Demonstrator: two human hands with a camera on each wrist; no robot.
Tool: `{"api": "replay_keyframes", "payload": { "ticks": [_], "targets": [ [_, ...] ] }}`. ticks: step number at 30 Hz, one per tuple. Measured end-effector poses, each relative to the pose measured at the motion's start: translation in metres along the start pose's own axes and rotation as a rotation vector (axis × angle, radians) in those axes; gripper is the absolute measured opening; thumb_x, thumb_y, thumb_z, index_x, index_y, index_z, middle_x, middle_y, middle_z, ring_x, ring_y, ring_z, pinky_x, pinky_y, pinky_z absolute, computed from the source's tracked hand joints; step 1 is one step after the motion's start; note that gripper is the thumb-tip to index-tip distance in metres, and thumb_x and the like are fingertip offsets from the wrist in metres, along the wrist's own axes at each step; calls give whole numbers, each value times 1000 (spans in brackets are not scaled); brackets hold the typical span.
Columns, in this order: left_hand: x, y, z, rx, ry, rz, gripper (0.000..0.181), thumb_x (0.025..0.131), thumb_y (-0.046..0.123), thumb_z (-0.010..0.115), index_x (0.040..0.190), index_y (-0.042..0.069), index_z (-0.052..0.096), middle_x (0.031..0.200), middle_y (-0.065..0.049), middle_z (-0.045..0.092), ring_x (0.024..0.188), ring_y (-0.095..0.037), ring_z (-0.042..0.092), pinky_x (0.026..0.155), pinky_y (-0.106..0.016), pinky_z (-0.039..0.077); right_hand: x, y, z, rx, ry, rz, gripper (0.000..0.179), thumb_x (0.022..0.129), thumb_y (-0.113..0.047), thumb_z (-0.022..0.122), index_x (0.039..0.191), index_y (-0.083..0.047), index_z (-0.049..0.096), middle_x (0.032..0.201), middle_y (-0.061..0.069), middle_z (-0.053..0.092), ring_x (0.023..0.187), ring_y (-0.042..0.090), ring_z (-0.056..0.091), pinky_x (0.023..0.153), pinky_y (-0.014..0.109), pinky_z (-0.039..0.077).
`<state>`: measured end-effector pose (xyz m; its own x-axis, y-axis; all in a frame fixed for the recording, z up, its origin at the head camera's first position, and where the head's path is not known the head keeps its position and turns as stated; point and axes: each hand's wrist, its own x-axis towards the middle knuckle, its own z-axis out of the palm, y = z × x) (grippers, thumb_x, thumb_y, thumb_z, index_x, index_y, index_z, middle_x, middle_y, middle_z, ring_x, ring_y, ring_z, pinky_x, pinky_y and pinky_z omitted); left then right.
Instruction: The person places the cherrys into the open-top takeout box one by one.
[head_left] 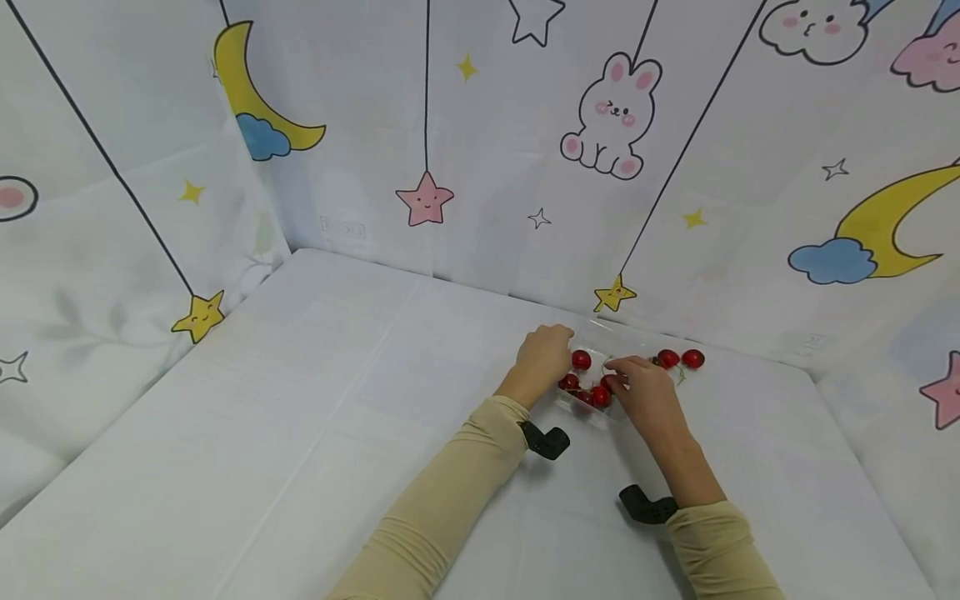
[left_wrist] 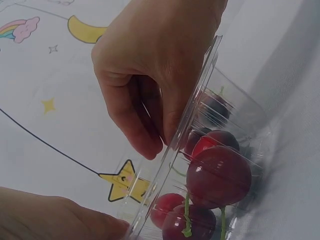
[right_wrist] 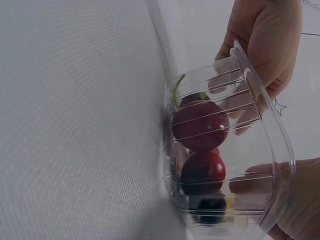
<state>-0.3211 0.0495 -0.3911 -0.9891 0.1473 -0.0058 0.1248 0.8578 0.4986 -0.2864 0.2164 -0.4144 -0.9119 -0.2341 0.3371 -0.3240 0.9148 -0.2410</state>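
Observation:
A clear plastic box (head_left: 592,412) with several red cherries (head_left: 581,360) stands on the white table. At the box's left side, my left hand (head_left: 542,358) grips the rim; its fingers (right_wrist: 227,84) show through the clear wall in the right wrist view. From the right, my right hand (head_left: 647,392) reaches over the box, thumb and fingers bent together close to a cherry (head_left: 601,396). In the left wrist view the right hand (left_wrist: 150,65) hangs above the fruit, a green stem (left_wrist: 176,169) near its fingertips; whether it pinches anything is unclear.
Two cherries (head_left: 692,358) with green stems lie on the table right of the box. Behind rises a patterned cloth wall (head_left: 480,250), close to the table's back edge. Black wrist cameras (head_left: 648,506) stick out from both sleeves.

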Motion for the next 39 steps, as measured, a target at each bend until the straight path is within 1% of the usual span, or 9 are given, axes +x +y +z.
{"api": "replay_keyframes", "payload": {
  "ticks": [3,10,12,17,20,26,34,36,39],
  "targets": [
    [0,1,-1,6,-1,-3,37,94,15,55,131,21,59,126,3,64,98,-17,66,73,-27,54,0,0,0,-9,6,-7,25,82,-1,70,107,-1,69,103,19,69,91,32,68,79,44,55],
    [0,1,-1,-18,-12,-9,38,94,14,55,132,19,58,128,2,63,81,-14,63,56,-22,47,1,0,0,-19,-9,5,27,83,-3,70,109,0,68,104,20,69,92,32,67,79,44,55],
    [-1,1,-2,-14,-12,-12,38,94,14,55,132,19,58,128,1,63,84,-14,64,59,-23,49,1,-1,-1,-22,-9,5,27,83,-4,71,109,0,68,104,19,69,91,32,67,79,44,55],
    [-1,0,-3,-2,-11,-26,39,93,14,56,132,20,58,128,2,62,99,-16,65,75,-27,53,3,-2,-7,-26,-7,27,28,84,-6,71,111,0,68,107,20,68,91,32,67,80,44,54],
    [-2,0,-4,-19,-20,-32,39,93,13,56,131,19,58,129,1,63,96,-16,66,73,-27,54,4,2,-11,-20,19,46,29,85,-8,70,112,0,67,108,21,67,92,32,67,80,44,54],
    [0,0,-2,-17,-23,-42,38,94,14,56,131,19,58,128,1,63,89,-13,63,67,-23,51,3,16,-23,29,162,88,27,86,-8,69,111,1,68,102,20,68,87,32,66,78,45,54],
    [-1,0,-3,-31,-40,-37,38,94,13,54,132,18,58,129,-1,62,78,-14,60,53,-21,44,-1,48,-37,44,205,191,34,86,-8,68,118,4,63,113,24,63,97,37,64,83,49,52],
    [-2,2,-4,-26,-40,-31,38,94,13,53,132,17,58,129,-1,62,82,-14,62,57,-21,47,-3,54,-39,36,218,205,37,85,-8,69,120,4,62,116,25,61,98,39,63,84,50,51],
    [-3,3,-3,-13,-36,-24,38,95,14,53,132,18,58,129,0,62,95,-15,65,70,-24,53,-5,63,-41,25,231,223,40,84,-8,70,122,5,61,118,27,59,100,41,61,85,51,50]
  ]
}}
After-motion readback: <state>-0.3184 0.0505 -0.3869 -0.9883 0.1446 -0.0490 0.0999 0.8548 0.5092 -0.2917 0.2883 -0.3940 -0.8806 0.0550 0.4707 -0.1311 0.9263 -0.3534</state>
